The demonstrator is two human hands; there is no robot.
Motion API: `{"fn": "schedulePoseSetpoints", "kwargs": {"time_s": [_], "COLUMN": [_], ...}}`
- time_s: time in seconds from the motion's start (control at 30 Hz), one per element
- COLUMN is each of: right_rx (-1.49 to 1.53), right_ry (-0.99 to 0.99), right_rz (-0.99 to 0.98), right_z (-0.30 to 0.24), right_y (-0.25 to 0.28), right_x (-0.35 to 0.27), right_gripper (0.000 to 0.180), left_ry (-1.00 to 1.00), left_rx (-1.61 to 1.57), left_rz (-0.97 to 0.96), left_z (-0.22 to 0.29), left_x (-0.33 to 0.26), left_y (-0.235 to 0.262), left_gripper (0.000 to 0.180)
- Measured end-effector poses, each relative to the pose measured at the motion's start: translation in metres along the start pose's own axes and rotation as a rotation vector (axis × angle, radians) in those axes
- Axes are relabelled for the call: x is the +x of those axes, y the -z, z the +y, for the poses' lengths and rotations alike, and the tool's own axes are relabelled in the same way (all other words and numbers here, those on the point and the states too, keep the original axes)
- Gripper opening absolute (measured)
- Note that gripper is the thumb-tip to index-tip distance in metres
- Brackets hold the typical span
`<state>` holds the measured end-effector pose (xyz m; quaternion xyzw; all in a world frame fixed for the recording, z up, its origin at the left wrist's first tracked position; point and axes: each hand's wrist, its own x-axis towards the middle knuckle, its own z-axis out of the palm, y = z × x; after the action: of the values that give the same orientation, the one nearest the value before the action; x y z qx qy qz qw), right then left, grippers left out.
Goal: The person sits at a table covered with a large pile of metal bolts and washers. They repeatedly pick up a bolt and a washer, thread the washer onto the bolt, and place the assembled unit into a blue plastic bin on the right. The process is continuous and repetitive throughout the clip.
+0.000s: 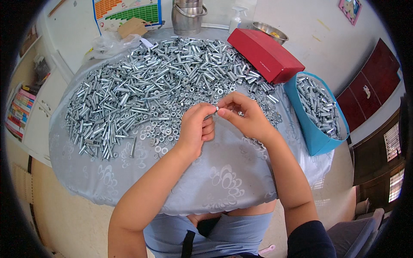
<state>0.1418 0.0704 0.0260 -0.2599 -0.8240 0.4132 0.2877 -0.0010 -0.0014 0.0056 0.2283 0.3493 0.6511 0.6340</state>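
Above the near edge of the metal heap, my two hands meet fingertip to fingertip. My left hand (197,127) is closed, thumb and forefinger pinching a metal bolt (210,115), most of which its fingers cover. Against the bolt's end, my right hand (246,115) pinches a small shiny piece (217,109); whether it is a nut or a washer is too small to tell. Just beyond the hands lie many loose nuts and washers (174,118). Behind and to the left spreads a big heap of bolts and metal sleeves (129,88).
A grey patterned cloth (232,180) covers the round table. On the right stands a blue bin (316,144) full of metal anchors. A red box (266,53) leans by the heap. Farther back are a steel pail (186,21), a spray bottle (236,19), a metal bowl (282,38) and plastic bags (109,45).
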Motion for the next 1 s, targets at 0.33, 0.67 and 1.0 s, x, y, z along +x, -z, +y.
{"fn": "schedulePoseSetpoints", "kwargs": {"time_s": [0.33, 0.67, 1.0], "right_rx": [0.047, 0.221, 0.236], "right_ry": [0.062, -0.267, -0.048], "right_rz": [-0.054, -0.215, -0.151], "right_z": [0.007, -0.008, -0.005], "right_y": [-0.008, 0.005, 0.006], "right_x": [-0.002, -0.003, -0.004], "right_gripper": [0.024, 0.038, 0.020], "left_ry": [-0.124, -0.374, -0.295], "left_rx": [0.286, 0.437, 0.372], "left_rz": [0.130, 0.030, 0.088], "left_z": [-0.003, -0.014, -0.011], "left_x": [-0.003, 0.003, 0.000], "left_y": [-0.009, -0.002, -0.008], "left_gripper": [0.032, 0.029, 0.025]}}
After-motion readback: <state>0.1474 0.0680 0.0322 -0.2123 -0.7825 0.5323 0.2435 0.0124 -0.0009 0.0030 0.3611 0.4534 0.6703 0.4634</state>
